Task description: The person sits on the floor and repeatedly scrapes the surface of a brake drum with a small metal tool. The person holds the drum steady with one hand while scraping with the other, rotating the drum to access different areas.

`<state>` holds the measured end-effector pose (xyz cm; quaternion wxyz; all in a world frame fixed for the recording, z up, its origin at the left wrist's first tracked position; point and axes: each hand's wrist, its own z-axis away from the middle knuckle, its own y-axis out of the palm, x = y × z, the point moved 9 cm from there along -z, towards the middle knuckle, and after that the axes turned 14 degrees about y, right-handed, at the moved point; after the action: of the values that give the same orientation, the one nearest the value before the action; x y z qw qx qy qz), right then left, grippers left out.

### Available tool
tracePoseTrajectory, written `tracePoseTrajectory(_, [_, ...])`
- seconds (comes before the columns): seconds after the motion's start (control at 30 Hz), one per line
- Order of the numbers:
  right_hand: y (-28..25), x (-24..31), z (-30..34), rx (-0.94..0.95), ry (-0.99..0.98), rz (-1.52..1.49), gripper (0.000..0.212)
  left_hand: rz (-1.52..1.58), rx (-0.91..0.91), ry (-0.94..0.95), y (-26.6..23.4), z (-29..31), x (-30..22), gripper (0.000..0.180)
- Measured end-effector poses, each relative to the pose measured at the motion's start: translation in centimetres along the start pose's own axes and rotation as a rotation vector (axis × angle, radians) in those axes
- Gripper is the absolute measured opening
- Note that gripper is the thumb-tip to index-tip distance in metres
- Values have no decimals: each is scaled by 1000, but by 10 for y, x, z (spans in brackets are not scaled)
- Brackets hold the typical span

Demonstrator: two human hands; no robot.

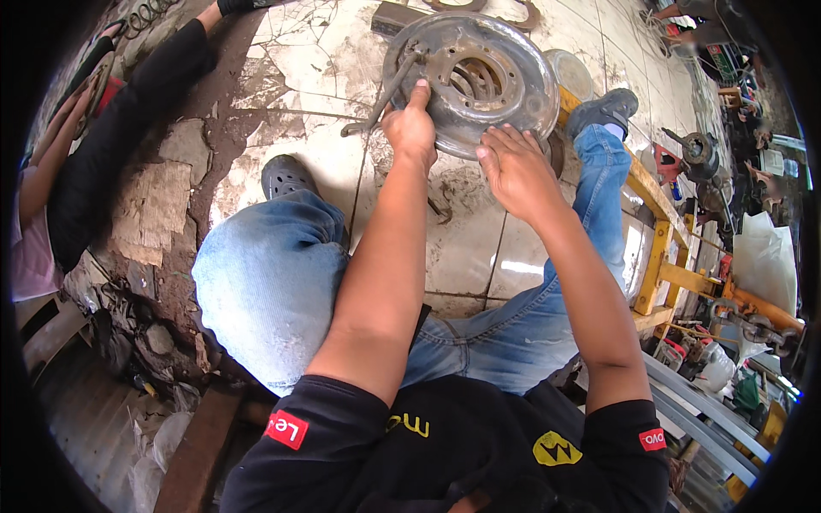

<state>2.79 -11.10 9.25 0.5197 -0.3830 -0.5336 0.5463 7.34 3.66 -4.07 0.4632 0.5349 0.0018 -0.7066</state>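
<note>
A large round grey metal brake backing plate [534,81], with a ring of small holes about its wide centre opening, is in front of me above the tiled floor. My left hand [410,132] is closed on its lower left edge, the thumb pointing up along the face and the other fingers mostly hidden. Beside that hand, a bent, rusty metal bar [383,104] slants across the plate's left side; whether my fingers touch it I cannot tell. Against the lower right rim lies my right hand [517,171], its fingers stretched out flat. Curved rusty parts show through the centre opening.
Beyond the plate are curved metal pieces [517,12] and a square metal block [398,17]. A pale round disc [569,73] sits to its right. A yellow metal frame [654,265] stands by my right leg. Another person's dark-clothed leg [128,120] is at left.
</note>
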Motion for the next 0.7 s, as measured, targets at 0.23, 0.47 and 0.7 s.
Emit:
tracePoseTrajectory(0.23, [-2,-2,6,-50,-12,-19,45,-71,4,59,3,6,-11,62])
tracePoseTrajectory(0.47, [-2,2,11,-49,-33,-41,45,-55,17,79,0,-7,1,60])
tracePoseTrajectory(0.7, [4,12,20,-140,-32,-16,45,31,34,10,0,-6,6,63])
